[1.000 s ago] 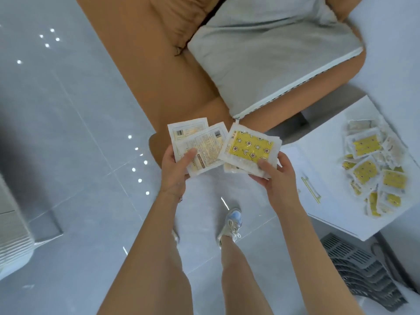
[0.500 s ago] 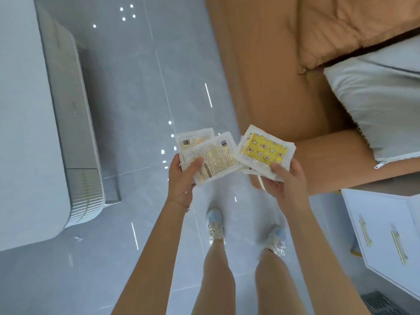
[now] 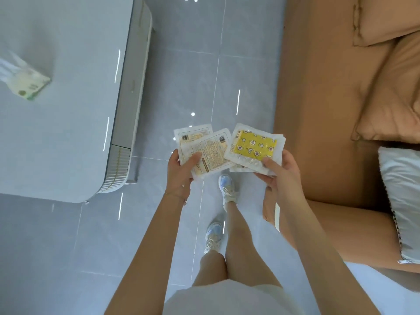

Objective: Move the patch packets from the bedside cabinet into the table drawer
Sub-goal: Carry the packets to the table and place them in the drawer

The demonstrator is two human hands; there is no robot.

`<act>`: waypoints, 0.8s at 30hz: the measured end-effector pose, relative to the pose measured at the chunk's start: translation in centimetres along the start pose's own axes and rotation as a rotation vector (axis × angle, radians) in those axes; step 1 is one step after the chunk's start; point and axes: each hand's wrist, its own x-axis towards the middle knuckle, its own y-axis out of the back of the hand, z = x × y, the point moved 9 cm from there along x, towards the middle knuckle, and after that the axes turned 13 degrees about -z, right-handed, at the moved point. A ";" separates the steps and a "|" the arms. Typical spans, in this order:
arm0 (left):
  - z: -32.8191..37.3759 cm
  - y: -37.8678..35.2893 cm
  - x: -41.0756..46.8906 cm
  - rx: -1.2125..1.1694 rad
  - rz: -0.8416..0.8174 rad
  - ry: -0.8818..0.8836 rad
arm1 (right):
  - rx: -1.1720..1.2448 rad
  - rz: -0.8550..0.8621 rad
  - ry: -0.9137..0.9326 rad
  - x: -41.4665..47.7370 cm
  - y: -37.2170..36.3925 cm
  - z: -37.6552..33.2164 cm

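We hold the patch packets in both hands above the grey tiled floor (image 3: 238, 64), between the white rounded desk (image 3: 68, 133) on our left and the tan-covered bed (image 3: 329, 110) on our right. Our left hand (image 3: 180, 171) has its grip clamped on two flat white foil packets showing printed backs and barcodes (image 3: 204, 151), thumb pressed on top. Our right hand (image 3: 280, 171) has its grip clamped on a small stack topped by a clear packet with a yellow star-patterned patch (image 3: 255, 147), pinched at its near edge. We judge these sachets light, thin and floppy, with slick faces that could slide off one another, so pinching across the sealed margins with the thumb bearing down looks safest. No drawer shows here; the desk's top carries only a blurred green-and-white pack (image 3: 25, 85) near its far left edge.
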 end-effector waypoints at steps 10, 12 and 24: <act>7.1 4.5 6.8 -0.140 0.199 -0.026 | -0.264 -0.293 -0.123 11.8 -11.7 -7.2; 8.4 5.9 7.8 -0.166 0.231 -0.040 | -0.297 -0.324 -0.134 13.6 -13.9 -8.3; 16.6 14.8 15.5 -0.367 0.392 -0.156 | -0.523 -0.462 -0.174 27.2 -29.2 -11.6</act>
